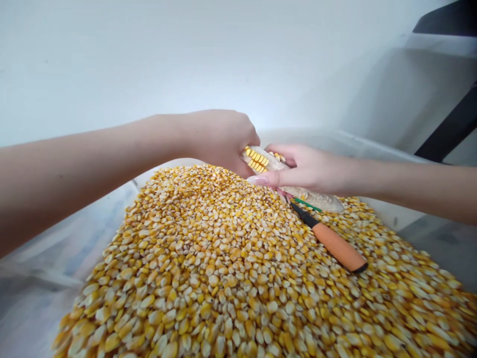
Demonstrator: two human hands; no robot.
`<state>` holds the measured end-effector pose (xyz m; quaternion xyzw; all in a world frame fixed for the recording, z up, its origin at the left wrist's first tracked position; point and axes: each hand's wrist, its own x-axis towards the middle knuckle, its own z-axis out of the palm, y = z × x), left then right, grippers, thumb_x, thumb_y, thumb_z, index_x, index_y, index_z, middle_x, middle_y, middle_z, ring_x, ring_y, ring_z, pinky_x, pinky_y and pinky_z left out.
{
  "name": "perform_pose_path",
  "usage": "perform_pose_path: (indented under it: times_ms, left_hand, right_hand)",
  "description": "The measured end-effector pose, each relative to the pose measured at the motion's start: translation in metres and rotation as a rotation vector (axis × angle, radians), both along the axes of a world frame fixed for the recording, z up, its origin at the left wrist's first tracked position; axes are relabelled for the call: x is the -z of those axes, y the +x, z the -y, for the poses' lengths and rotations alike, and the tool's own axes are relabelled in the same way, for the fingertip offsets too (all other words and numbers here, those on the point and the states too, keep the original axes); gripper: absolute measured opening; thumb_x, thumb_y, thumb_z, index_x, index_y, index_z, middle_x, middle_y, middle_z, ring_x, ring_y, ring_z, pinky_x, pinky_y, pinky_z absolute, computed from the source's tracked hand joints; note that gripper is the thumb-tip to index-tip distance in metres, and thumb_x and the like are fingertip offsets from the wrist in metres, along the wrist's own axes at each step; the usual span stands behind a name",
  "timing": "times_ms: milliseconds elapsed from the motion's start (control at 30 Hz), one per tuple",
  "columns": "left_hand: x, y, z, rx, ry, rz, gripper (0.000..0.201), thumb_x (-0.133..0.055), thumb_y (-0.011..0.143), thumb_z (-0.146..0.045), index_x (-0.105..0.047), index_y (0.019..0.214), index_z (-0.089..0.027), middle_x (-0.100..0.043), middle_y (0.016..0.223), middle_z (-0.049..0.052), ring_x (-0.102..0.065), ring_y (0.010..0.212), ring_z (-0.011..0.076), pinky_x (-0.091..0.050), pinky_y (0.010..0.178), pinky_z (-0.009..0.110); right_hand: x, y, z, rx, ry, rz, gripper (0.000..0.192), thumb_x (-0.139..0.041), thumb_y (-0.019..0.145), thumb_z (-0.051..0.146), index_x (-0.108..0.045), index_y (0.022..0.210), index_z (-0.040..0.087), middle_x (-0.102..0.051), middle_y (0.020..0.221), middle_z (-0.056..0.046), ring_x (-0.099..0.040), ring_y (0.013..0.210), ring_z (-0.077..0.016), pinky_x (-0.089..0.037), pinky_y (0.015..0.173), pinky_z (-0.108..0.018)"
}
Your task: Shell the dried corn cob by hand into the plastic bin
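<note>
Both forearms are bare to the frame's edges, with no sleeves, watch or bracelets in view. The left hand (219, 139) wears no rings. The right hand (309, 166) has long nails with pale pink glossy polish.

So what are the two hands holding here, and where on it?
Both grip one corn cob: the left hand wraps its kernel-covered end, the right hand clasps its stripped middle.

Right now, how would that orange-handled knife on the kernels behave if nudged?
The orange-handled knife looks rigid, so it would likely move as one piece. It lies on the loose kernel heap, which slopes, so it may slide downhill or sink in. Its smooth-looking handle probably grips little.
</note>
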<state>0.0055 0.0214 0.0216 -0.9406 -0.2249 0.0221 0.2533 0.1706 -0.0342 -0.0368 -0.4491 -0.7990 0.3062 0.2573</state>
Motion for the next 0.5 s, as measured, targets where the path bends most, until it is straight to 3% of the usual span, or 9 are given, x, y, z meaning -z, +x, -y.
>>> perform_pose_path:
  times_ms: [267,500]
  left_hand:
    - [-0.001,0.000,0.000,-0.044,-0.006,0.041,0.048,-0.045,0.060,-0.059,-0.063,0.086,-0.023,-0.053,0.053,0.003,-0.045,0.057,0.0158,-0.027,0.057,0.029]
    - [0.000,0.004,0.008,0.010,0.061,-0.032,0.051,-0.041,0.062,-0.062,-0.064,0.080,-0.020,-0.048,0.047,0.003,-0.038,0.045,0.0125,-0.023,0.050,0.028]
  right_hand:
    - [0.000,-0.004,0.001,0.073,0.081,0.004,0.041,-0.060,0.065,0.047,-0.042,0.089,0.019,-0.048,0.066,0.001,-0.045,0.052,-0.0098,-0.034,0.040,-0.021]
    - [0.009,-0.001,-0.007,0.076,0.183,0.062,0.040,-0.060,0.066,0.042,-0.045,0.097,0.021,-0.056,0.081,-0.002,-0.051,0.060,-0.0126,-0.040,0.048,-0.024]
